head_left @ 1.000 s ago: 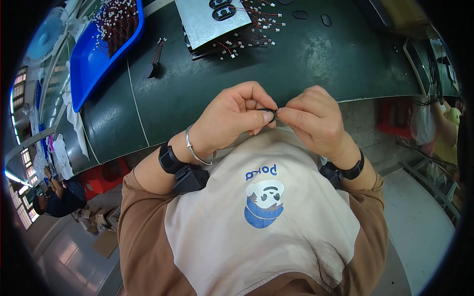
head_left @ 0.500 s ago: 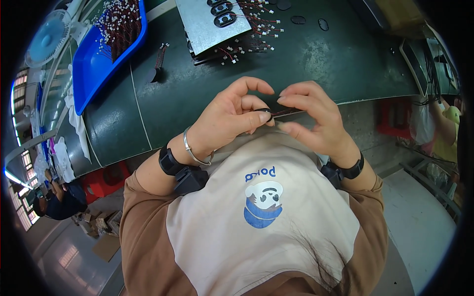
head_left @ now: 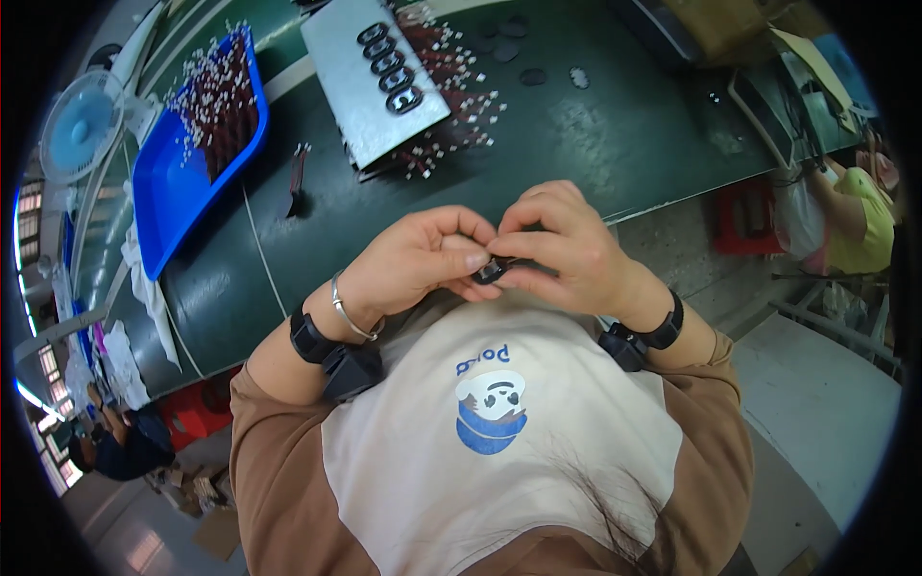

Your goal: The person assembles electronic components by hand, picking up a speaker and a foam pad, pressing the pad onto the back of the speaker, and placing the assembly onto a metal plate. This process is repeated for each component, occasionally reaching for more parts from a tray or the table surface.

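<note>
Close in front of my chest, near the table's front edge, I hold a small black oval speaker. My left hand pinches it from the left between thumb and fingers. From the right, my right hand closes its thumb and fingertips on the same piece. My fingers hide much of it, and its wires are hard to make out. Beyond my hands a silvery metal block bears a row of similar oval speakers. Dark red wires with white connectors spread along the block's right side.
On the left stands a blue tray with bundled wires, beside a small fan. One wired black piece lies between tray and block. Flat black ovals lie on the green table. Another person is at far right.
My right hand has closed in from an open pose and now grips the speaker with the left. The speaker has tilted, and the view has shifted, showing more of the metal block.
</note>
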The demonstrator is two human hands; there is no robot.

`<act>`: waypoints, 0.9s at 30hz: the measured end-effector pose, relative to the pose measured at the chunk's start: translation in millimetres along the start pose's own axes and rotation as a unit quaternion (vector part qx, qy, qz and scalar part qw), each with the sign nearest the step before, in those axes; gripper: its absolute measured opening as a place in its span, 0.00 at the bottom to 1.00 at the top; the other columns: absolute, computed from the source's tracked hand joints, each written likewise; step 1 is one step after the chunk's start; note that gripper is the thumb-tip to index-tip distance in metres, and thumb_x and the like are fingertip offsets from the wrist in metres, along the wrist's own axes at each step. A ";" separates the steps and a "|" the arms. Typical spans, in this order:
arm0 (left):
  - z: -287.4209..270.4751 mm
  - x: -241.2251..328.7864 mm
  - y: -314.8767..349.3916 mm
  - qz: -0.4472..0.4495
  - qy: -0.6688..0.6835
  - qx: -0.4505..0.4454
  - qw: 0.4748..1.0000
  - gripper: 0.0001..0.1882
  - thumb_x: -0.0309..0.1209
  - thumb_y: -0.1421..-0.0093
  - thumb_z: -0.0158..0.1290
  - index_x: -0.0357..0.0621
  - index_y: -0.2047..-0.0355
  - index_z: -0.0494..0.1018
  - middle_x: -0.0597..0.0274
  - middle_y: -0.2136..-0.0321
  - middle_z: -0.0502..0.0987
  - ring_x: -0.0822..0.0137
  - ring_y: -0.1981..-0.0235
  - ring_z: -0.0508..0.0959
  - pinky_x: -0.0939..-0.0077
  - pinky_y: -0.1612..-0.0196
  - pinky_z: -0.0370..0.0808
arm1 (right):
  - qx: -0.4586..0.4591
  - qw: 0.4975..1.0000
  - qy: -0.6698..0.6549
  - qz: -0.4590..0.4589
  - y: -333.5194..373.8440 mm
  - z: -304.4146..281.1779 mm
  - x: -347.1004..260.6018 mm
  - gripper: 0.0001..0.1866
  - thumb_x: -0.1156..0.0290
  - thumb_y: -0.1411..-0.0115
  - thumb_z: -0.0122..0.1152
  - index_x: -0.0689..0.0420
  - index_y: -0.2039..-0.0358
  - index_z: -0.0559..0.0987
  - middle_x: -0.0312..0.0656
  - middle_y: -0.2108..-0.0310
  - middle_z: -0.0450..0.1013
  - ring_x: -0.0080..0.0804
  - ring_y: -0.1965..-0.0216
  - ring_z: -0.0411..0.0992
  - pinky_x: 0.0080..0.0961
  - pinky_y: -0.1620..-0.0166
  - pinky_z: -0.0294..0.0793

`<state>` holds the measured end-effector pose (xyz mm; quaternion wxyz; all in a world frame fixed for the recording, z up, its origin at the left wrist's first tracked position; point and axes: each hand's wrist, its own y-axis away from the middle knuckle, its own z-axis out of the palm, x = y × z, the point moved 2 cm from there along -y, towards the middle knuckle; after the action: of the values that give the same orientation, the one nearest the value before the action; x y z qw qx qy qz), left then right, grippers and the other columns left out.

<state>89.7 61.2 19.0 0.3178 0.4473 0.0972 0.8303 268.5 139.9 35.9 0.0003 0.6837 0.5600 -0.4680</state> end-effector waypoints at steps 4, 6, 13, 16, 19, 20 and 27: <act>-6.1 2.7 -3.8 -0.026 0.039 -0.058 0.997 0.15 0.24 0.40 0.49 0.32 0.53 0.64 0.52 0.61 0.75 0.63 0.61 0.78 0.75 0.57 0.76 | -0.033 0.999 0.009 -0.040 -10.0 -5.1 -5.1 0.17 0.70 0.61 0.69 0.55 0.67 0.78 0.40 0.64 0.69 0.38 0.64 0.68 0.35 0.59 0.65; -8.2 4.6 -2.8 -0.059 0.038 -0.069 0.995 0.16 0.24 0.41 0.50 0.31 0.54 0.65 0.51 0.61 0.74 0.62 0.60 0.78 0.73 0.55 0.76 | -0.013 0.997 0.049 -0.061 -16.6 -6.9 -11.6 0.18 0.69 0.60 0.69 0.55 0.65 0.78 0.41 0.61 0.69 0.38 0.62 0.69 0.37 0.56 0.65; -14.1 12.6 -1.5 0.033 0.073 -0.117 0.990 0.15 0.26 0.45 0.55 0.28 0.59 0.69 0.45 0.59 0.72 0.59 0.61 0.78 0.68 0.54 0.75 | 0.119 0.975 0.165 0.086 -21.4 -70.5 34.9 0.21 0.71 0.56 0.67 0.57 0.59 0.76 0.43 0.58 0.68 0.37 0.60 0.69 0.31 0.57 0.69; -13.3 13.5 -0.3 0.059 0.107 -0.133 0.984 0.16 0.28 0.46 0.56 0.28 0.61 0.70 0.43 0.59 0.70 0.58 0.63 0.78 0.67 0.55 0.76 | 0.065 0.959 0.163 0.224 -25.4 -88.2 83.2 0.21 0.72 0.55 0.64 0.60 0.58 0.75 0.43 0.58 0.69 0.36 0.63 0.71 0.25 0.60 0.71; -13.6 13.3 0.7 0.040 0.144 -0.137 0.979 0.16 0.29 0.46 0.57 0.28 0.62 0.70 0.42 0.58 0.69 0.59 0.65 0.78 0.67 0.55 0.76 | -0.038 0.957 0.219 0.186 -38.0 -90.8 113.6 0.19 0.73 0.54 0.63 0.61 0.59 0.75 0.44 0.59 0.69 0.37 0.65 0.71 0.26 0.61 0.72; -14.2 13.5 1.3 0.049 0.144 -0.134 0.979 0.16 0.29 0.46 0.57 0.29 0.63 0.70 0.42 0.59 0.69 0.59 0.65 0.78 0.67 0.56 0.76 | -0.091 0.951 0.243 0.167 -42.5 -90.5 119.1 0.19 0.73 0.54 0.62 0.61 0.59 0.75 0.44 0.60 0.70 0.37 0.66 0.71 0.27 0.62 0.72; -17.7 11.0 3.0 0.091 0.133 -0.143 0.977 0.15 0.28 0.47 0.57 0.29 0.63 0.71 0.42 0.61 0.71 0.59 0.67 0.78 0.69 0.59 0.76 | -0.203 0.910 0.338 0.128 -59.3 -86.3 124.0 0.13 0.75 0.51 0.58 0.62 0.63 0.77 0.46 0.66 0.71 0.43 0.67 0.71 0.29 0.63 0.72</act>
<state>69.8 67.8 17.5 0.2857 0.2896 -0.0217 0.9132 270.2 302.2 36.0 0.0095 0.8521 0.5169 -0.0814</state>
